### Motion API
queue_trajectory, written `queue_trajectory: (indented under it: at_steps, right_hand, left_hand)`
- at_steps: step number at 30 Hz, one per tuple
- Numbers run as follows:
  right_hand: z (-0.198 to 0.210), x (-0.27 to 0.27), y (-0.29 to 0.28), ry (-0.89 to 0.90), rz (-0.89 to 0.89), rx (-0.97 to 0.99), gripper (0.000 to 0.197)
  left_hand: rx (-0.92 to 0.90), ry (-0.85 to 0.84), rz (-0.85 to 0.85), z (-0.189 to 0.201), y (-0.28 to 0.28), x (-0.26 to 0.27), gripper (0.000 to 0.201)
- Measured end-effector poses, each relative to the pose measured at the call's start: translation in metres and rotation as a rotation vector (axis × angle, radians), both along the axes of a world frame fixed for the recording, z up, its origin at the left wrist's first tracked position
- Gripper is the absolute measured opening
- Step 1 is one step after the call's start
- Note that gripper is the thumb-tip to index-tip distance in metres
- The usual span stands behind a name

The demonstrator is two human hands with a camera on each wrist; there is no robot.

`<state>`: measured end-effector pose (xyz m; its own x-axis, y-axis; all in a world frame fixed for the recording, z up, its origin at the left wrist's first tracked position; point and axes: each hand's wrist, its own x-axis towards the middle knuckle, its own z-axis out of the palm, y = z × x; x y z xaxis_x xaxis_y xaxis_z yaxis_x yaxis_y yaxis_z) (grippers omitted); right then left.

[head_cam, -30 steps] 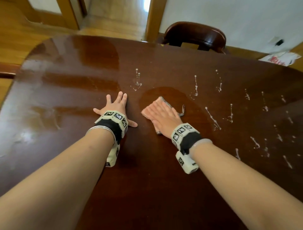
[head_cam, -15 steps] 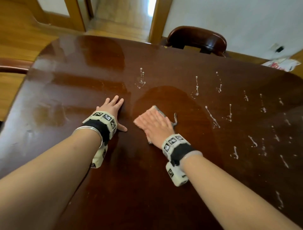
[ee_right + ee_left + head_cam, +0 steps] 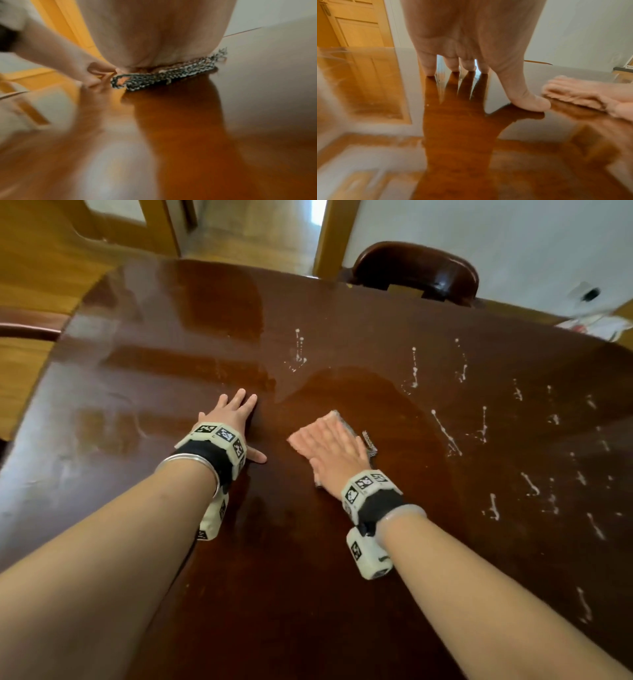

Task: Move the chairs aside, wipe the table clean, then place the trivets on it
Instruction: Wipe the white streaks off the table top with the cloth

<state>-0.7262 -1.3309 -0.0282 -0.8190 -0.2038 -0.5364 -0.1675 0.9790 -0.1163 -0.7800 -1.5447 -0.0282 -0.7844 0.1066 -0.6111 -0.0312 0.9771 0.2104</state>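
Observation:
A glossy dark wooden table (image 3: 342, 594) fills the head view. My right hand (image 3: 329, 445) lies flat, fingers straight, pressing a checked cloth (image 3: 370, 442) onto the table's middle; only the cloth's edge shows past the hand. The right wrist view shows the same cloth (image 3: 164, 76) under my palm. My left hand (image 3: 236, 419) rests flat with spread fingers on the table, to the left of the cloth, holding nothing; its thumb (image 3: 529, 102) points toward the right hand (image 3: 583, 94). White streaks and drops (image 3: 445, 433) dot the table's right half. No trivets are in view.
A dark wooden chair back (image 3: 414, 272) stands at the table's far edge. Another chair's rail (image 3: 30, 326) shows at the left edge. Papers (image 3: 603, 325) lie at the far right. A doorway (image 3: 260, 231) and wood floor lie beyond.
Both hands have slid back toward me across the table. The right hand drew the cloth nearer, leaving a wider wiped patch beyond it.

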Motion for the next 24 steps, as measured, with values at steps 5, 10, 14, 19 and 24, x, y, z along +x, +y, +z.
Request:
queue_trajectory:
  at_steps: [5,10,14,19,24]
  right_hand:
    - [0.002,-0.042,-0.015,-0.024,-0.286,-0.017,0.064]
    - [-0.002,-0.020,-0.056,0.019,-0.049,-0.080,0.062]
    - [-0.004,-0.003,-0.002,0.020,-0.009,-0.055,0.058]
    - [-0.004,-0.049,0.018,0.019,-0.357,-0.039,0.054]
    - [-0.004,-0.020,-0.024,0.024,-0.050,-0.069,0.061]
  left_hand:
    - [-0.022,-0.011,0.003,0.001,0.000,-0.003,0.131]
    - [-0.041,-0.011,0.007,0.001,-0.001,-0.003,0.131]
    - [-0.050,-0.018,0.000,0.003,0.001,-0.001,0.130]
    - [-0.057,-0.016,0.009,0.005,0.003,-0.002,0.129]
    - [-0.083,-0.019,0.012,0.003,0.004,-0.002,0.130]
